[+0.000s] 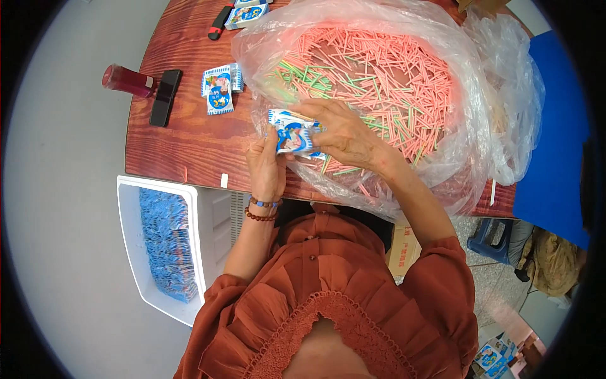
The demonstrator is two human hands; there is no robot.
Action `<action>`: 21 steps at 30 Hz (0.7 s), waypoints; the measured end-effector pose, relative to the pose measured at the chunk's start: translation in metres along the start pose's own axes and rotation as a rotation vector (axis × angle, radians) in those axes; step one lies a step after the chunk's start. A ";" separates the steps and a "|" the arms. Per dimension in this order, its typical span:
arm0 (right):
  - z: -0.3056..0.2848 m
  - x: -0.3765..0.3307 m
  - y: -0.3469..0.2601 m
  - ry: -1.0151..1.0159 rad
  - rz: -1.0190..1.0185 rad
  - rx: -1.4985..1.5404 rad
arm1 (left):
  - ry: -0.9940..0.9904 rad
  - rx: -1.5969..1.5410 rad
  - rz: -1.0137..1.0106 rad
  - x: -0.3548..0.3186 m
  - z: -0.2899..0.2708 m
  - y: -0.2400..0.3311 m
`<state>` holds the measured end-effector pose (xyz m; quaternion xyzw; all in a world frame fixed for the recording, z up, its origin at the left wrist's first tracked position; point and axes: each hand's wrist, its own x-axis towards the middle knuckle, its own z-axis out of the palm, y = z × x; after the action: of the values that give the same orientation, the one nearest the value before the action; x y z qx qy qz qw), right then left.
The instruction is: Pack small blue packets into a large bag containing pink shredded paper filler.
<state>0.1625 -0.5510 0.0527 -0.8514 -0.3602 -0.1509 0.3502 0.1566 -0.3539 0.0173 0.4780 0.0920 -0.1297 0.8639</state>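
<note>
Packets (294, 140) are pinched by the left hand (268, 161) at the eight o'clock edge of a clear bag (475, 167), the front one's long axis pointing toward three, the right hand (346, 132) curled, its hold unclear, over a brown table (180, 148), with a white bin (197, 246) at eight and tiled floor (495, 287) at four.

We are looking down on a rust-red blouse (297, 275) and two beaded bracelets (260, 217).
Around the neckline we are seeing a broad band of matching lace (284, 331) with a looped outer edging, and beyond it we are following soft pleats (259, 298) fanning across the front. Small round buttons (312, 258) are running down the middle, while the full, loose sleeves (437, 287) are ending near the elbows. On the left wrist (267, 188) one bracelet is showing plain brown beads, the other (a brighter touch) mixing blue among brown.
</note>
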 end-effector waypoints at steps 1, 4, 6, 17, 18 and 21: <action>0.000 0.000 0.002 -0.001 -0.003 -0.002 | 0.024 0.020 -0.008 0.000 0.000 -0.001; -0.005 0.002 0.009 -0.069 -0.037 0.214 | 0.080 -0.006 0.047 -0.002 0.002 0.002; -0.016 0.011 0.021 -0.144 0.304 0.581 | 0.024 -0.021 0.111 0.002 -0.006 0.005; 0.042 0.127 0.168 -0.190 0.596 -0.544 | 0.132 -0.057 0.150 0.002 -0.014 0.013; 0.046 0.129 0.173 -0.197 0.592 -0.542 | 0.128 -0.060 0.151 0.002 -0.017 0.013; 0.054 0.131 0.177 -0.172 0.470 -0.488 | 0.135 -0.090 0.148 0.003 -0.017 0.013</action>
<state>0.3815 -0.5339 -0.0052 -0.9793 -0.1356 -0.0754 0.1300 0.1635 -0.3328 0.0178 0.4519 0.1203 -0.0287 0.8834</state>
